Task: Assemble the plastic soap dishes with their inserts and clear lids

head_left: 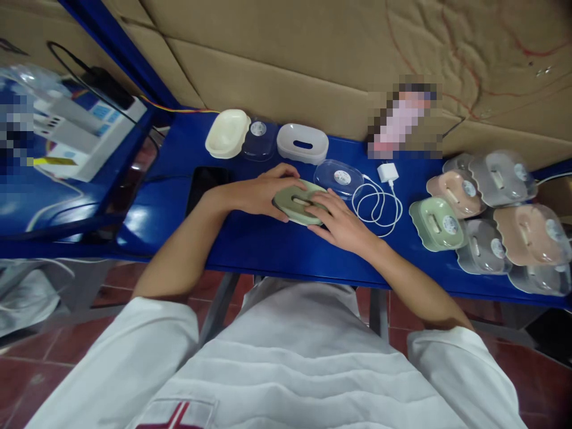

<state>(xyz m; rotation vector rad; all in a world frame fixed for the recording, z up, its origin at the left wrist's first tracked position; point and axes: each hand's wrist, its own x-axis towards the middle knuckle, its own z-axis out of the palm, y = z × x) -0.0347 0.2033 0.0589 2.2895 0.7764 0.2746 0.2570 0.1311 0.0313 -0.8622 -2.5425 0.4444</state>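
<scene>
A green oval soap dish (292,210) with a slot in its top lies between my hands, over the blue table. My left hand (261,192) grips its left end, thumb at the near side and fingers at the far side. On its right end rests my right hand (340,221), fingers laid over the top near the slot. Just beyond it lies a clear lid (338,177) with a round label. Farther back stand a white slotted dish (302,143), another clear lid (260,140) and a cream dish (227,134).
Several dishes with clear lids (487,214) are stacked at the right in green, pink and grey. A white charger (388,173) with a coiled cable (379,205) lies right of my hands. Behind my left wrist is a black phone (208,179). Cardboard (277,71) backs the table.
</scene>
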